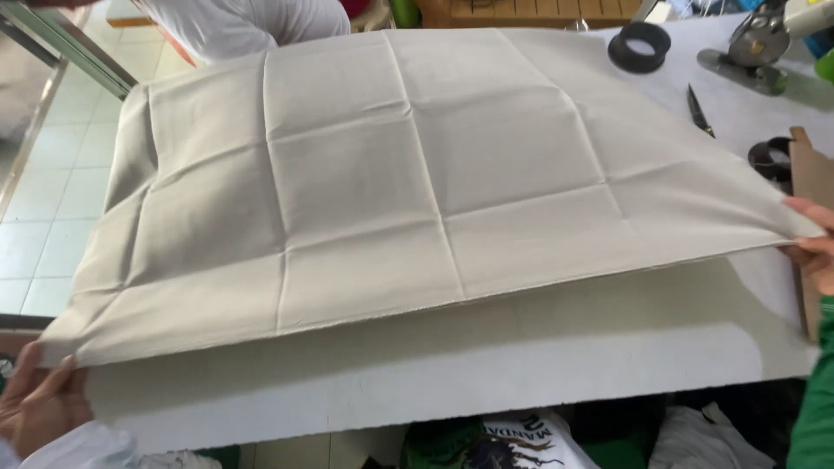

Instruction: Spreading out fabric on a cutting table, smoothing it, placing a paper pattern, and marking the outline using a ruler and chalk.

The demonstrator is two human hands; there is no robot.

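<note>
Across the white-covered bench (539, 365), a large square sheet of pale beige cloth (408, 182), marked with a grid of fold creases, is being held up by its two near corners and is floating just above the surface, casting a shadow beneath its front edge. At the cloth's near left corner, the left hand (39, 404), coming out of a white sleeve, is pinching the fabric with its fingers closed on the edge. At the cloth's near right corner, the right hand (812, 247), coming out of a green sleeve, is gripping the fabric between thumb and fingers. Beyond the cloth's far right corner, a black ring-shaped roll (638, 45) is lying on the bench, and a grey metal cutting machine (751, 48) is standing further right. Just right of the cloth's right edge, a dark pair of scissors (734, 130) is lying beside a brown cardboard piece (812, 178). Behind the cloth's far edge, a person in white clothing (252, 22) is standing over the pale tiled floor (52, 191). Below the cloth's front edge, printed garments (512, 443) are lying under the bench.
</note>
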